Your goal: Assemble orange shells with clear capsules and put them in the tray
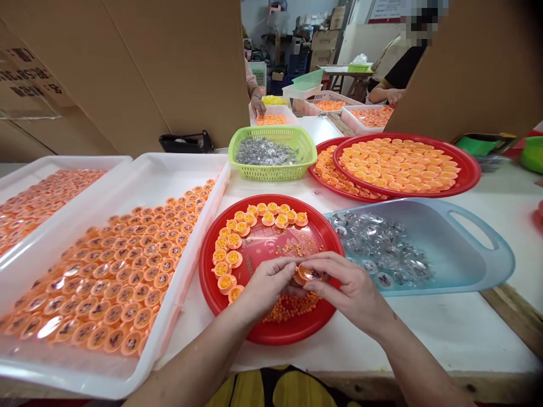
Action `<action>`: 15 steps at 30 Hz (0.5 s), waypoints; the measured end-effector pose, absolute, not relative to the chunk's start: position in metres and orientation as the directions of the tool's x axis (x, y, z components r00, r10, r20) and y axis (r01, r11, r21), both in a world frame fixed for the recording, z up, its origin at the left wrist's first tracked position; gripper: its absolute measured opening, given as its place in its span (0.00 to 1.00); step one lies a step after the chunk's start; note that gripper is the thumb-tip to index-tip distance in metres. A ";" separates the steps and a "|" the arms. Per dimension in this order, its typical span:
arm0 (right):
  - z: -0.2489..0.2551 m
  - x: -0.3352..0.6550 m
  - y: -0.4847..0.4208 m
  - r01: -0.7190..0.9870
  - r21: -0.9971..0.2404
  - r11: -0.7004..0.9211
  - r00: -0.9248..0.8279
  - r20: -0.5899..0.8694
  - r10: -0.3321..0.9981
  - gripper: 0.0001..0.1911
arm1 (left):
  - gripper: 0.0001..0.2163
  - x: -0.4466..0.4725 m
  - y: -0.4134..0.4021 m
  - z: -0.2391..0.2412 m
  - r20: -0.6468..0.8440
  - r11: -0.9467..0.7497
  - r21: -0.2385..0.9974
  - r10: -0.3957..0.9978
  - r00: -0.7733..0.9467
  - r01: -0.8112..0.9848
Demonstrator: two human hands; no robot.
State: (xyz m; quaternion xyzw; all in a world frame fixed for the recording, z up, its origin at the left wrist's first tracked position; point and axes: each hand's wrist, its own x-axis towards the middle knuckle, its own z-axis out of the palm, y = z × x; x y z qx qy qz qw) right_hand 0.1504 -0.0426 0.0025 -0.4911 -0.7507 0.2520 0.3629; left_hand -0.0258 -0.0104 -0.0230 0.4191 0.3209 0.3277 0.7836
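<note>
Over the red round tray, my left hand pinches a small orange cup from the left. My right hand closes its fingertips on the cup's other side, and something clear and shiny with a dark print shows at its top. The cup is partly hidden by my fingers. Small orange cups on saucers, filled with yellow-orange beads, stand in a curve along the tray's left and far rim. Loose orange beads lie in the tray below my hands.
White bins at left hold rows of capped orange cups. A blue tray and a green basket hold clear printed discs. More red trays of orange cups stand behind. Cardboard panels flank the table; two other people work beyond.
</note>
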 end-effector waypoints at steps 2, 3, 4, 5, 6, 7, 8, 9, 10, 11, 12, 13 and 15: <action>0.001 0.151 -0.044 0.568 -0.728 0.385 -0.233 0.306 0.923 0.10 | 0.16 -0.025 -0.011 -0.023 -0.239 0.445 0.861 0.780 0.579 -0.244; 0.000 0.151 -0.045 0.575 -0.729 0.371 -0.216 0.302 0.929 0.10 | 0.15 -0.025 -0.012 -0.023 -0.241 0.442 0.864 0.784 0.573 -0.241; -0.001 0.151 -0.045 0.582 -0.734 0.351 -0.199 0.290 0.936 0.11 | 0.15 -0.024 -0.012 -0.023 -0.242 0.438 0.866 0.789 0.565 -0.240; -0.003 0.151 -0.046 0.588 -0.738 0.329 -0.182 0.276 0.944 0.12 | 0.15 -0.024 -0.012 -0.023 -0.243 0.436 0.867 0.792 0.560 -0.242; -0.004 0.151 -0.046 0.594 -0.741 0.313 -0.168 0.266 0.949 0.13 | 0.16 -0.024 -0.012 -0.024 -0.245 0.438 0.865 0.794 0.556 -0.245; -0.004 0.151 -0.047 0.599 -0.739 0.309 -0.162 0.266 0.950 0.13 | 0.16 -0.023 -0.012 -0.024 -0.249 0.444 0.861 0.793 0.555 -0.248; -0.005 0.151 -0.047 0.602 -0.733 0.317 -0.164 0.275 0.947 0.13 | 0.17 -0.023 -0.012 -0.024 -0.255 0.450 0.857 0.793 0.554 -0.250; -0.005 0.151 -0.047 0.606 -0.724 0.331 -0.170 0.289 0.942 0.12 | 0.18 -0.023 -0.012 -0.024 -0.261 0.457 0.853 0.791 0.553 -0.251; -0.005 0.152 -0.047 0.607 -0.716 0.345 -0.174 0.303 0.937 0.11 | 0.18 -0.023 -0.012 -0.024 -0.265 0.461 0.850 0.791 0.551 -0.254; -0.004 0.152 -0.047 0.604 -0.713 0.357 -0.179 0.315 0.932 0.10 | 0.19 -0.023 -0.012 -0.023 -0.267 0.463 0.848 0.792 0.549 -0.257; -0.004 0.152 -0.046 0.596 -0.716 0.364 -0.183 0.320 0.930 0.08 | 0.18 -0.023 -0.013 -0.023 -0.267 0.463 0.848 0.793 0.548 -0.258; -0.004 0.152 -0.047 0.586 -0.724 0.364 -0.183 0.320 0.930 0.08 | 0.18 -0.024 -0.013 -0.022 -0.265 0.462 0.848 0.793 0.548 -0.259; -0.003 0.152 -0.047 0.562 -0.745 0.360 -0.174 0.319 0.932 0.09 | 0.17 -0.024 -0.013 -0.021 -0.264 0.459 0.852 0.793 0.549 -0.253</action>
